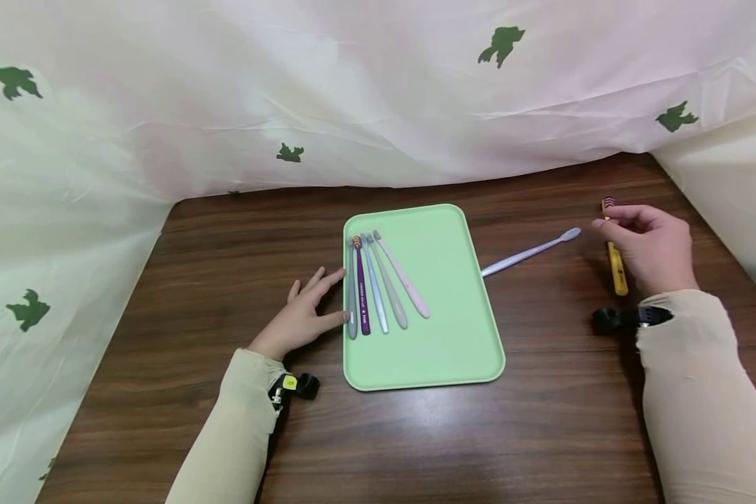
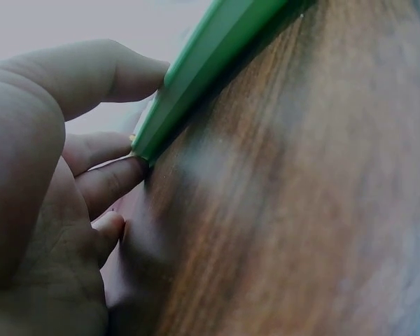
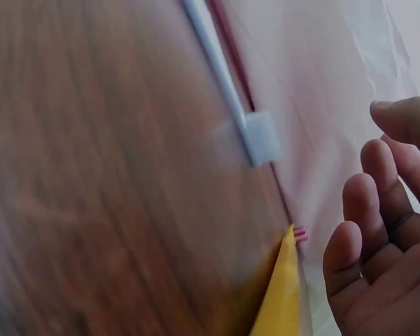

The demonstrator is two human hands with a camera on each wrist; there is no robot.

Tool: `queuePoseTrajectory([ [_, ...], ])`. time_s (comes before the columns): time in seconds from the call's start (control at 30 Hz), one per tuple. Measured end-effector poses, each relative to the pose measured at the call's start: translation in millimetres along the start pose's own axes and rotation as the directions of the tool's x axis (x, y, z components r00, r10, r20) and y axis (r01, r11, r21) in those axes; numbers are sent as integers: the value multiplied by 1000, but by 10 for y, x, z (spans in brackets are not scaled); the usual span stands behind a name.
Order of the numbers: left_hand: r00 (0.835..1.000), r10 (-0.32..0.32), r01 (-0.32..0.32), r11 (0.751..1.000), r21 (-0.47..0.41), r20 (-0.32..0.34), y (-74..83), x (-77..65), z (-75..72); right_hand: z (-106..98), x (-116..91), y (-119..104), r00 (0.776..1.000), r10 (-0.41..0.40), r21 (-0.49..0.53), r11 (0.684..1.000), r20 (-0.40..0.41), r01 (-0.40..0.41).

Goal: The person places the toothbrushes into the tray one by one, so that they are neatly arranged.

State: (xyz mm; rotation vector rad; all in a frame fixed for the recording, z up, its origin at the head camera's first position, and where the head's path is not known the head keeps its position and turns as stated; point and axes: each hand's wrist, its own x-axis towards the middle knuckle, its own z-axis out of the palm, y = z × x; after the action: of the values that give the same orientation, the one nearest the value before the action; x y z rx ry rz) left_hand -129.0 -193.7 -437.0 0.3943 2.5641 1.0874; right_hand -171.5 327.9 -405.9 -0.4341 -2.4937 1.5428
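My left hand [image 1: 299, 318] lies at the left edge of a light green tray [image 1: 453, 364], its thumb and fingertips right at the rim. On the tray's left side lie several toothbrushes, among them a purple toothbrush [image 1: 362, 294], a pink toothbrush [image 1: 406, 281] and a blue toothbrush [image 1: 376, 283]. My right hand [image 1: 658, 245] hovers over a yellow toothbrush [image 1: 617, 269] on the table, covering part of it in the head view. In the right wrist view, loosely bent fingers [image 3: 361, 199] show apart from the yellow handle. A light blue toothbrush [image 1: 529, 253] reaches from the tray's right edge towards that hand.
A dark wooden table [image 1: 239, 245] carries everything. Pale cloth [image 1: 378, 84] with green bird-like shapes hangs along the back and both sides. Each wrist wears a black strap with a small camera, such as the right camera [image 1: 607, 320].
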Motion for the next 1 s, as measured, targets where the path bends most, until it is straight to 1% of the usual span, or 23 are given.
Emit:
queuePoseTrajectory([
  [0.13, 1000, 4, -4, 1000, -2, -1, 5, -4, -2, -22, 25, 73, 999, 40, -34, 999, -23, -41],
  [0.27, 1000, 6, -6, 1000, -3, -2, 7, -7, -2, -47, 42, 128, 998, 67, -53, 996, -19, -68],
  [0.37, 1000, 6, -6, 1000, -5, -4, 16, -12, -5, -69, 54, 162, 996, 90, -95, 991, -13, -90],
  [0.47, 1000, 13, -13, 1000, -8, -3, 18, -11, -9, -94, 61, 188, 990, 138, -171, 976, 7, -135],
  [0.57, 1000, 17, -17, 1000, -9, -2, 13, -5, -7, -113, 62, 204, 981, 192, -242, 953, 23, -181],
  [0.67, 1000, 23, -23, 1000, -5, -1, 12, -1, -4, -131, 61, 220, 974, 225, -278, 938, 33, -207],
  [0.8, 1000, 19, -19, 1000, -3, 4, 8, -4, 3, -140, 55, 248, 971, 235, -314, 926, 51, -207],
  [1.0, 1000, 19, -19, 1000, -8, 4, 22, -17, -6, -157, 60, 256, 978, 196, -382, 911, 67, -156],
])
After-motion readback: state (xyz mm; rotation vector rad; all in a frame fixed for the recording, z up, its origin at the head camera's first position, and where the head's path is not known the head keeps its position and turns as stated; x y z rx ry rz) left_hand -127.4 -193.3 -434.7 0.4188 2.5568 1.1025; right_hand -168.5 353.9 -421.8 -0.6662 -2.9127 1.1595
